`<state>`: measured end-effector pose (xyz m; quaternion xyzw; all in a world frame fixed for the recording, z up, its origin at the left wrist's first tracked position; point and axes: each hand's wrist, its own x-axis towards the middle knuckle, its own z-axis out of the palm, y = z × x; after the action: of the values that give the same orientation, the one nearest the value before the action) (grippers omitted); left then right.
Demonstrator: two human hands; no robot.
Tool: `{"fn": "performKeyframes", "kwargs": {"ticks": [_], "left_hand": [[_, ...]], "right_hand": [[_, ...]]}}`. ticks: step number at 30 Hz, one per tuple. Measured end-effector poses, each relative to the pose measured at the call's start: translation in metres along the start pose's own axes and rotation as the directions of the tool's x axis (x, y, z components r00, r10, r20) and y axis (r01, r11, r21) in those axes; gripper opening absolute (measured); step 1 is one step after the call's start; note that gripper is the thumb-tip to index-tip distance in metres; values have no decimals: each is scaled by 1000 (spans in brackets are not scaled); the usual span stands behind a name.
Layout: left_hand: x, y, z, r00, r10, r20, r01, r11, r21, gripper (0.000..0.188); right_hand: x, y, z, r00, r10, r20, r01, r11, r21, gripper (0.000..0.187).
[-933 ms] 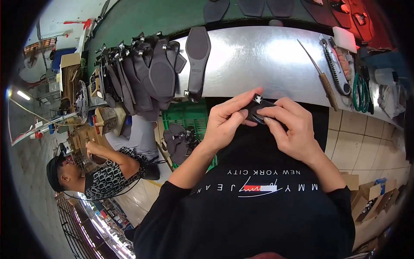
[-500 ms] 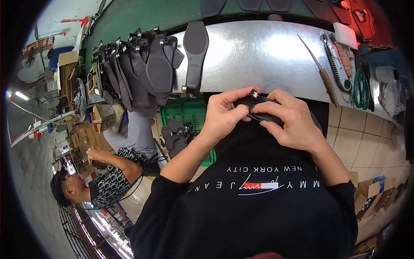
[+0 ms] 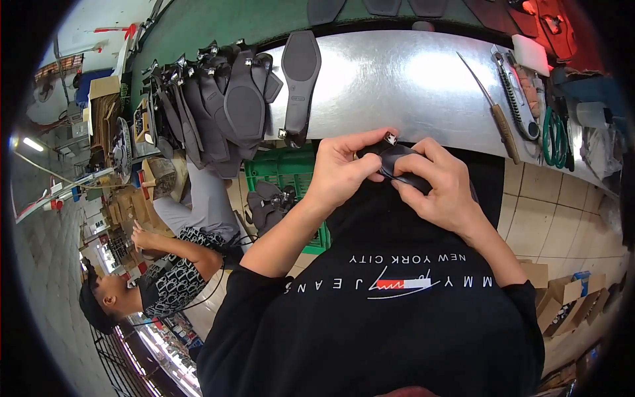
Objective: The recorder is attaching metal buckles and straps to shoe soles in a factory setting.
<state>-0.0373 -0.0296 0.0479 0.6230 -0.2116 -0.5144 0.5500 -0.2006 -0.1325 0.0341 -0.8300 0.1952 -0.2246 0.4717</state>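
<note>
Between my two hands, just off the table's near edge and close to my shirt, is a black sandal with a shiny silver ornament at its far end. My left hand pinches it with the thumb and fingers beside the ornament. Bent round its other side are the fingers of my right hand, which cover much of it. Left of my hands, another black sandal lies sole up on the table, its silver ornament toward me. Farther left stands a row of similar dark sandals, packed close together.
On the metal table, an awl, a cutter knife and green-handled scissors lie at right. Below the table at left is a green crate with sandals beside it. Another person sits at left; cardboard boxes stand lower right.
My right fingers have shifted slightly on the sandal, and more of its smooth dark surface shows. The person at left has raised a hand a little.
</note>
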Motion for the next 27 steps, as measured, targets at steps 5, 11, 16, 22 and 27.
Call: {"fn": "performKeyframes", "kwargs": {"ticks": [5,11,16,22,27], "left_hand": [[1,9,-6,986,-167,27,169,971,-168,41],[-1,14,-12,972,-159,175,209,925,-316,45],[-8,6,-4,998,-63,0,62,988,-141,43],[-10,4,-10,978,-187,98,200,970,-142,33],[-11,1,-3,979,-178,103,186,980,-66,30]], "right_hand": [[-1,3,5,976,-195,-99,184,977,-103,22],[-3,-1,2,942,-311,-130,295,947,-125,25],[-2,1,7,939,-285,-191,271,958,-98,27],[-3,-2,2,990,-71,-124,74,997,23,20],[-4,-1,5,988,-74,-139,71,997,-21,19]]}}
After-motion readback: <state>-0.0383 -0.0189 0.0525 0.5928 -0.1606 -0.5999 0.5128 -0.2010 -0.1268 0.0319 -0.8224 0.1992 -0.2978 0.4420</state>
